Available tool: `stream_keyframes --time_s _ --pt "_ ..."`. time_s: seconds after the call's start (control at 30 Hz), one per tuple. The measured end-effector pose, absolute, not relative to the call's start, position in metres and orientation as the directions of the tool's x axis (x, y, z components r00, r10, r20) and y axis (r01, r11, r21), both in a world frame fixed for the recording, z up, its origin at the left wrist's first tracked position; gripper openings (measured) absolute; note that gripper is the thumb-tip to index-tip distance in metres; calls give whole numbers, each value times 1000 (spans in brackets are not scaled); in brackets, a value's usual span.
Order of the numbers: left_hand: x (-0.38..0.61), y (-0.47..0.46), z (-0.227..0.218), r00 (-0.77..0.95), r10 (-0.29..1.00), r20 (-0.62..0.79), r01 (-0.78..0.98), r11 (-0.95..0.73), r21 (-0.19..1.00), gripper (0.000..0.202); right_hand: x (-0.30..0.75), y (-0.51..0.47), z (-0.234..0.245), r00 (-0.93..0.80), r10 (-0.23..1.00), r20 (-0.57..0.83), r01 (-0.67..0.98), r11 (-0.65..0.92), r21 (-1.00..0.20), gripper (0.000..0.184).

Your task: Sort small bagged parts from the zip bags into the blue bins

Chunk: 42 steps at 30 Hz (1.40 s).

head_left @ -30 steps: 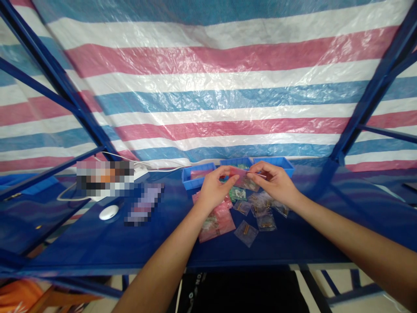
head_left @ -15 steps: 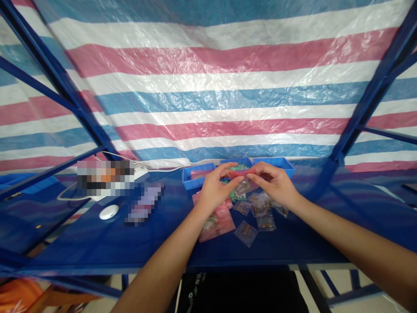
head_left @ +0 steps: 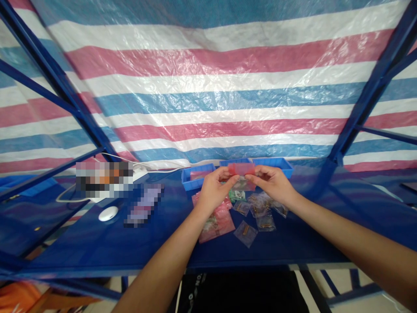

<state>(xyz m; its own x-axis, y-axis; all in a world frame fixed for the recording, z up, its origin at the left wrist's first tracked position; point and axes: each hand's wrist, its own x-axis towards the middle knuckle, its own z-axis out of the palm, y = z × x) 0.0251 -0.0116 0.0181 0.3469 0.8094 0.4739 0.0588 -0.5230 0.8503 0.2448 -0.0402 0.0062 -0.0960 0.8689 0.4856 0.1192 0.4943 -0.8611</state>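
My left hand (head_left: 213,191) and my right hand (head_left: 272,183) both pinch a small pink plastic bag (head_left: 241,170), held up between them above the blue table (head_left: 97,243). Each hand grips one end of the bag with thumb and fingers closed. Below the hands lie several small clear bags (head_left: 246,232) with dark parts inside, a green bag (head_left: 236,194) and pink bags (head_left: 217,224). Behind the hands stand three blue bins (head_left: 195,174) in a row.
A white round object (head_left: 108,213) and white cables (head_left: 153,164) lie on the table's left side, next to blurred-out items. Blue metal frame bars (head_left: 58,82) rise on both sides. A red, white and blue striped tarp (head_left: 208,87) hangs behind.
Both hands have lifted the pink bag slightly higher and stretched it level between them.
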Motion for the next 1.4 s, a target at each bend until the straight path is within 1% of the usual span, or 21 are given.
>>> stream_keyframes --time_s 0.13,0.3,0.47,0.57,0.63,0.77,0.87,0.97,1.03,1.1,1.17,1.23,1.3,1.4 --pt "25 -13 18 379 806 454 57 -510 858 25 245 -40 8 -72 883 463 107 469 -877 31" --pt "25 -11 18 339 816 468 28 -506 862 30 244 -39 7 -99 905 413 37 418 -908 39" --pt "23 -9 17 385 814 435 46 -488 872 34 246 -34 3 -29 915 402 -11 402 -916 41" --pt "22 -8 17 419 800 430 -4 -472 882 36 248 -32 4 17 911 412 -9 412 -911 41" --pt "22 -8 17 433 792 431 -6 -476 879 35 248 -33 5 21 909 417 -9 417 -909 42" --pt "21 -8 18 377 800 467 87 -533 842 30 247 -33 7 -7 903 429 -13 429 -903 40" --pt "20 -10 20 334 784 522 184 -598 780 25 247 -33 7 -23 885 465 -25 464 -885 36" --pt "18 -12 24 338 754 563 262 -650 713 20 250 -33 6 -41 867 497 20 498 -867 26" --pt "17 -12 27 361 714 600 267 -695 667 19 253 -32 5 -68 844 531 78 535 -841 19" --pt "15 -10 28 362 671 647 255 -739 624 21 257 -30 3 -82 802 592 139 597 -790 13" --pt "14 -7 27 325 657 680 270 -753 600 21 260 -27 1 -64 754 654 209 651 -730 11" --pt "13 -5 25 301 676 673 291 -737 610 20 262 -25 -2 -31 727 686 281 665 -692 15" --pt "13 -4 22 319 707 631 277 -706 652 21 264 -23 -3 -12 724 689 333 653 -680 19" --pt "15 -7 19 350 753 557 255 -649 717 24 265 -24 -2 -12 732 682 355 641 -681 22"
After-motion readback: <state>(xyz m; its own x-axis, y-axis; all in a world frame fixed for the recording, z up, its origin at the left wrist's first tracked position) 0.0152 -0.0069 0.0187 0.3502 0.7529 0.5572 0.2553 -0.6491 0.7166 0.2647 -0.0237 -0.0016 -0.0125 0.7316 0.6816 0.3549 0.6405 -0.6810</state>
